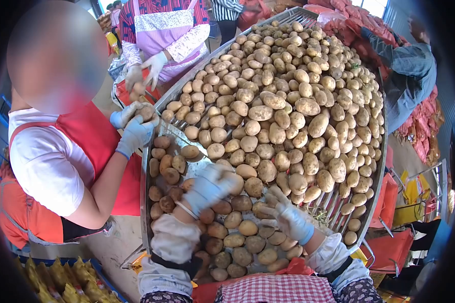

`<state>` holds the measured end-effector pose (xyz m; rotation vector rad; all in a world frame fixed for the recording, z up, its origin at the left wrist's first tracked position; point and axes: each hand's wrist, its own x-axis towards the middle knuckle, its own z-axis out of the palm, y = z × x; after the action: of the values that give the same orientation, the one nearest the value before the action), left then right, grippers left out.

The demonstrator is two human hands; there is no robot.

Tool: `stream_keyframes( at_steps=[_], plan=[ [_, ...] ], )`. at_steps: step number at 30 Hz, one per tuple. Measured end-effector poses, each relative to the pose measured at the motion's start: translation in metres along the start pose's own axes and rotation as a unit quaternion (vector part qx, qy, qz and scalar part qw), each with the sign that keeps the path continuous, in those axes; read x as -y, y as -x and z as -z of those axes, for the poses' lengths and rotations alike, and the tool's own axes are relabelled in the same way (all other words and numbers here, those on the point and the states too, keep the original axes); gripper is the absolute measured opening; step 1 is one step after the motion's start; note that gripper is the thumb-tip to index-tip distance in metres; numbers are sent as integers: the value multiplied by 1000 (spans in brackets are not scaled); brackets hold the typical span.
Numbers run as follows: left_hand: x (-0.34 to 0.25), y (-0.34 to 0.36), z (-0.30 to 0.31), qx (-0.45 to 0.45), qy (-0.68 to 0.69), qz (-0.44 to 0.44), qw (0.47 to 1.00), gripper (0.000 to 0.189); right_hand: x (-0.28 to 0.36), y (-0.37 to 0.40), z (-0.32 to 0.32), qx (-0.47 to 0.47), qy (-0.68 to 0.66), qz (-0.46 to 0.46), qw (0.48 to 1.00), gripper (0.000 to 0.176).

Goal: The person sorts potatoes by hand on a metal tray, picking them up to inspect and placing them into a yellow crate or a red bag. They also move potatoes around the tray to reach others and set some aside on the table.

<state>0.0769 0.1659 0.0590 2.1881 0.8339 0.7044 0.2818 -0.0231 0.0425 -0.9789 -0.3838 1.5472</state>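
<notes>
Many potatoes (pixel 275 101) lie heaped on a metal-edged sorting table (pixel 147 202). Over the near left part of the table is my left hand (pixel 210 187), in a pale blue and white glove, blurred by motion. Its fingertips are beside a potato, and whether they grip it is unclear. My right hand (pixel 288 214), gloved the same way, hovers over potatoes at the near middle, fingers apart and bent, with nothing visible in it. Smaller groups of potatoes (pixel 247 228) lie below and between my hands.
At the left a co-worker in a red apron (pixel 103 146) holds potatoes in gloved hands. Another in a purple apron (pixel 164 43) stands behind. A person in blue-grey (pixel 414 70) leans at the right. Red sacks (pixel 422 126) and a blue-edged crate (pixel 106 283) stand around.
</notes>
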Motion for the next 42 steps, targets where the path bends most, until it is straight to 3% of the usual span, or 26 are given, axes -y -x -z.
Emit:
stream_keyframes(
  at_steps=[1,2,3,4,7,8,9,10,12,13,15,17,21,25,26,28,30,31,32,33,35,36,37,39,41,42],
  plan=[
    [-18,1,-23,44,179,-41,982,41,5,0,-2,2,1,-2,1000,66],
    [-25,1,-37,17,79,-140,987,41,13,-2,-5,26,-16,-50,998,66],
    [-19,-8,-39,13,76,-142,987,41,19,-5,-6,49,-32,-94,994,67],
    [-6,-22,-43,-32,61,-118,991,39,18,-4,-5,26,-24,-67,997,53],
    [41,-67,-35,-137,-94,-36,985,37,6,-2,30,62,-18,-43,997,40],
    [52,-82,-26,-127,-157,5,979,42,11,7,32,9,17,-75,997,31],
    [92,-98,-37,-156,-256,43,953,48,10,14,38,-11,174,-32,984,30],
    [118,-111,-37,-159,-314,50,935,52,5,19,50,-24,170,-28,985,30],
    [134,-134,-18,-74,-286,120,948,60,5,32,62,-46,170,-23,984,30],
    [127,-144,-10,25,-353,183,917,58,12,43,60,-40,166,-50,984,31],
    [114,-168,3,108,-389,242,882,54,10,52,64,-39,158,-82,983,33],
    [120,-183,8,143,-418,277,853,43,3,60,71,-34,52,-93,994,37],
    [127,-192,7,167,-400,349,831,36,6,59,70,-29,80,-125,988,45],
    [137,-145,21,94,-274,323,901,31,12,47,60,-28,81,-150,985,53],
    [109,-130,27,51,-214,340,915,28,11,39,51,-15,78,-96,992,56],
    [34,-86,22,-33,-106,216,970,20,19,28,41,42,107,-43,992,64],
    [0,-45,-15,115,148,26,982,39,23,20,26,49,33,-69,996,66],
    [-38,-32,-19,248,183,41,950,49,24,17,17,55,-34,-94,993,67],
    [-47,-15,-33,215,160,-121,956,48,21,15,11,30,23,-92,995,56],
    [-49,-4,-39,191,94,-134,968,50,22,12,12,30,21,-93,995,56],
    [-35,-6,-32,113,-139,-58,982,57,26,12,19,23,67,-152,986,42],
    [-31,0,-23,102,-248,115,956,64,21,11,20,51,-19,-121,991,41],
    [15,42,-43,-34,-379,66,922,66,11,13,27,51,-128,-77,988,51],
    [24,81,-39,25,-308,89,947,72,20,11,20,-63,-194,-95,974,59],
    [6,115,-37,52,-261,81,960,74,22,17,32,48,-238,-78,967,76],
    [-8,133,-32,70,-285,104,950,75,16,23,39,40,-241,-72,967,76]
  ],
)
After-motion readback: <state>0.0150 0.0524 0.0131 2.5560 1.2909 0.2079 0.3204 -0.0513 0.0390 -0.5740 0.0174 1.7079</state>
